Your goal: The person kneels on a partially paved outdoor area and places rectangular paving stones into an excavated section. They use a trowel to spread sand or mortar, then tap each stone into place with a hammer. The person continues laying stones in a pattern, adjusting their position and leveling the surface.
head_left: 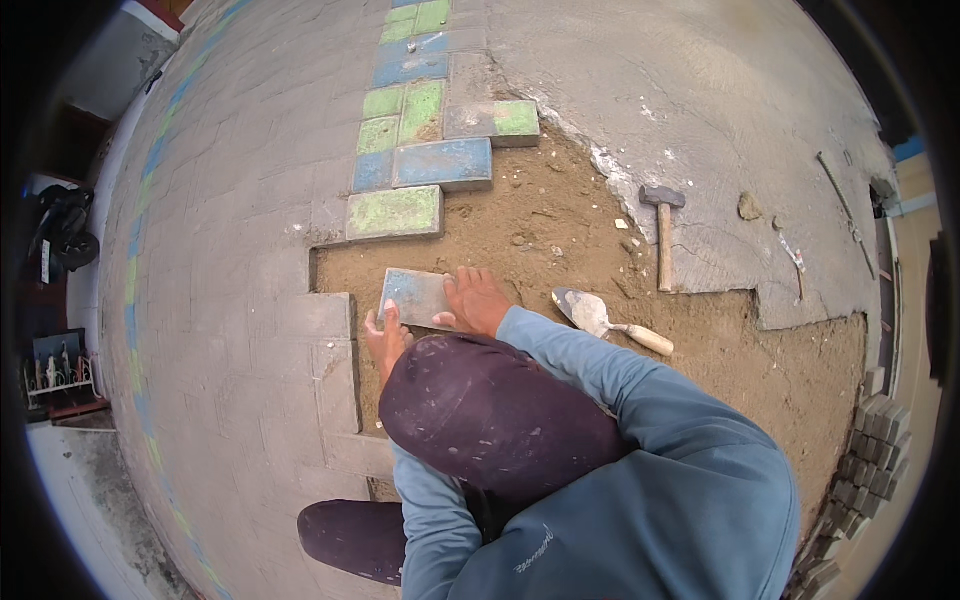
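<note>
A grey paving block (412, 290) with a patch of blue paint lies over the sand bed, just right of the laid pavers. My right hand (476, 300) grips its right end, fingers over the top and thumb at the near edge. At its near left corner, my left hand (388, 340) holds the side with the fingers around the edge. My knee hides part of the left hand and the ground below. Beyond the block, a green-painted paver (395, 212) ends the laid row. A trowel (590, 312) with a pale handle rests on the sand right of my forearm.
A hammer (665, 235) lies on the broken concrete slab (740, 130), near a stone (749, 206) and a thin metal rod (845, 212). Stacked blocks (870, 470) stand at the far right. Laid grey pavers (230, 250) cover the left, beside a parked motorcycle (70, 235).
</note>
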Tool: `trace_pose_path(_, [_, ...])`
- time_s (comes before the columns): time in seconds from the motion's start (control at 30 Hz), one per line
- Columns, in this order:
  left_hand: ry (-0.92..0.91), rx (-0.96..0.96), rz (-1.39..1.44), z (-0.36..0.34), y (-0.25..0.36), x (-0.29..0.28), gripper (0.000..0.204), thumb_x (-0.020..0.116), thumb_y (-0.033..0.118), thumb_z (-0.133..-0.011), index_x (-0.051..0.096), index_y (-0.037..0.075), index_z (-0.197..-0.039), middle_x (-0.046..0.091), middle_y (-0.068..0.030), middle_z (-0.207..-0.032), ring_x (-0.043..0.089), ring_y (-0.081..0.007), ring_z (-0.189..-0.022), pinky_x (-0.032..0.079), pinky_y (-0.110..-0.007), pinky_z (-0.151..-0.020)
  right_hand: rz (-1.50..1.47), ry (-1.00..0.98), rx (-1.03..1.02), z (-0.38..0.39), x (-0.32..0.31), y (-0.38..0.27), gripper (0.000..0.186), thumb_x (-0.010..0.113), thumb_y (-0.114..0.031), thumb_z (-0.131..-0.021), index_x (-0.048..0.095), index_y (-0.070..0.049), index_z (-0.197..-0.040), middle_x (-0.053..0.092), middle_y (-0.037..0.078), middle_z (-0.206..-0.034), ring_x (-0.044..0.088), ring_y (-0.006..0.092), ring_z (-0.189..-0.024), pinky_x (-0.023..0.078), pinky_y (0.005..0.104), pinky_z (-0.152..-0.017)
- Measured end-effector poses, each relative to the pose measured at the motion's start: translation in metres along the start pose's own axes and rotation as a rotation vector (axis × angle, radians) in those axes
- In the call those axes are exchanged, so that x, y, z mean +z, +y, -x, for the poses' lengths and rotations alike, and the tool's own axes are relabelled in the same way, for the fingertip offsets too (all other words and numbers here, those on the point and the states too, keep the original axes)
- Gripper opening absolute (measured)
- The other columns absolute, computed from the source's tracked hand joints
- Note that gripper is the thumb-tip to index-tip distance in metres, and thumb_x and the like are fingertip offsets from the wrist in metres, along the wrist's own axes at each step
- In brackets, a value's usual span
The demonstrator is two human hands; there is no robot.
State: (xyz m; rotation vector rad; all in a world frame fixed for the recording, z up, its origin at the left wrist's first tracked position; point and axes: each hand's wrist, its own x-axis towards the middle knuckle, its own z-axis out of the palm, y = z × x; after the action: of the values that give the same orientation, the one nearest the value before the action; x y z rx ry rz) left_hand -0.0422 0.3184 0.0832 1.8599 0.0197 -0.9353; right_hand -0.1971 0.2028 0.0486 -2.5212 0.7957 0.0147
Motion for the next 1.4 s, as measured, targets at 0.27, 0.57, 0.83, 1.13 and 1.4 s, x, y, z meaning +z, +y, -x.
trace_pose_path(0.27, [0.8,0.194,-0.897,-0.058,-0.081,-0.161,0.066,0.056,0.044,-0.098,0.047,0.004,-0.15,0.043,-0.0263,-0.155,0.045,-0.0417,-0.14,0.038,-0.055,-0.112,0.405,0.131,-0.137,-0.016,0.027,-0.021,0.112,0.076,-0.062,-0.079,0.026,-0.001,-0.159,0.043,0.035,-0.144,0.041,0.0497,-0.134,0.033,0.0572,-0.109])
trace_pose_path(0.57, [0.871,0.045,-1.118,-0.036,-0.129,-0.154,0.069,0.025,0.049,-0.11,0.017,0.007,-0.163,0.013,-0.0237,-0.169,0.012,-0.0453,-0.155,0.009,-0.06,-0.124,0.073,0.102,-0.14,-0.042,0.035,-0.025,0.112,0.084,-0.053,-0.072,0.029,-0.007,-0.159,0.042,0.032,-0.135,0.043,0.0483,-0.126,0.034,0.0548,-0.106])
trace_pose_path(0.83, [0.834,-0.015,-1.018,-0.028,-0.129,-0.154,0.07,0.028,0.05,-0.109,0.016,0.007,-0.163,0.008,-0.023,-0.169,0.004,-0.0435,-0.156,0.002,-0.059,-0.125,0.081,0.077,-0.214,-0.072,0.004,-0.055,0.101,0.084,-0.047,-0.074,0.039,-0.009,-0.156,0.041,0.033,-0.135,0.045,0.0491,-0.125,0.036,0.0561,-0.106])
trace_pose_path(1.13, [0.81,-0.041,-1.007,-0.028,-0.119,-0.149,0.071,0.032,0.05,-0.108,0.017,0.007,-0.163,0.009,-0.023,-0.169,0.005,-0.0431,-0.156,0.003,-0.059,-0.126,0.288,0.181,-0.436,-0.199,0.002,-0.099,0.095,0.081,-0.048,-0.078,0.04,-0.009,-0.155,0.043,0.037,-0.135,0.046,0.0496,-0.123,0.035,0.0555,-0.104])
trace_pose_path(1.4, [0.814,-0.071,-1.013,-0.029,-0.119,-0.152,0.071,0.033,0.049,-0.108,0.016,0.008,-0.164,0.007,-0.023,-0.17,0.004,-0.0428,-0.157,0.003,-0.059,-0.126,0.365,0.167,-0.474,-0.211,0.016,-0.118,0.091,0.08,-0.048,-0.08,0.044,-0.009,-0.153,0.043,0.037,-0.136,0.047,0.0492,-0.122,0.037,0.0549,-0.104])
